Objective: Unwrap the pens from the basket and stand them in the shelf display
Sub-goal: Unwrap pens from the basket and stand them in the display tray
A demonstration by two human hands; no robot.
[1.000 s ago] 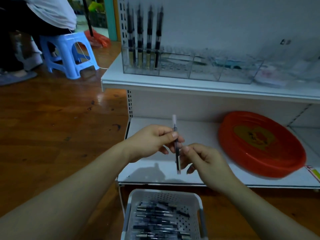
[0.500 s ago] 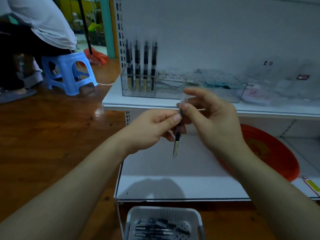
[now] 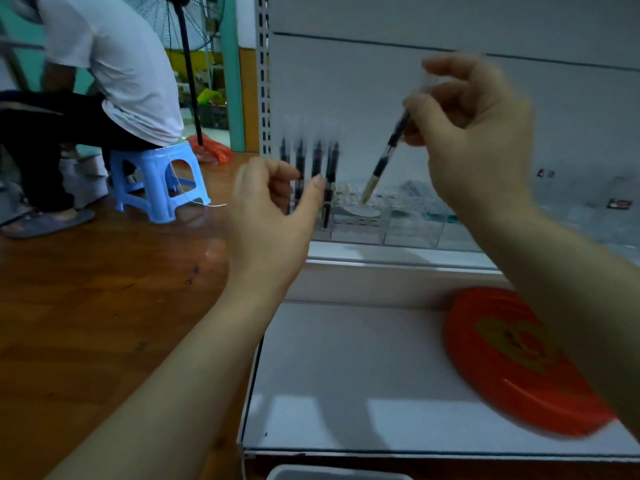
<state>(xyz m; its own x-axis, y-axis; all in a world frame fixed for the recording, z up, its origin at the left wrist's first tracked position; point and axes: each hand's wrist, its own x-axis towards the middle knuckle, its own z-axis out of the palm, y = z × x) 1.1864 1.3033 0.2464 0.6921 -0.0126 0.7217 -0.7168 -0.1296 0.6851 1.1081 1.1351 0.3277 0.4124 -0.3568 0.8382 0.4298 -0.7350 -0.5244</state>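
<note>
Our right hand [image 3: 474, 133] pinches the pen [image 3: 386, 155], tilted, its tip just above the clear display [image 3: 408, 225]. Our left hand [image 3: 273, 216] hangs loosely open and empty before the display's standing pens [image 3: 317, 161].

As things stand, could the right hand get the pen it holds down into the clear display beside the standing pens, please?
Probably yes. The right hand holds the pen tilted, tip just above the clear display; the standing pens and left hand sit off to the left.

Dim room: wooden floor [image 3: 86, 306], blue stool [image 3: 159, 181], white shelving [image 3: 346, 368].
</note>
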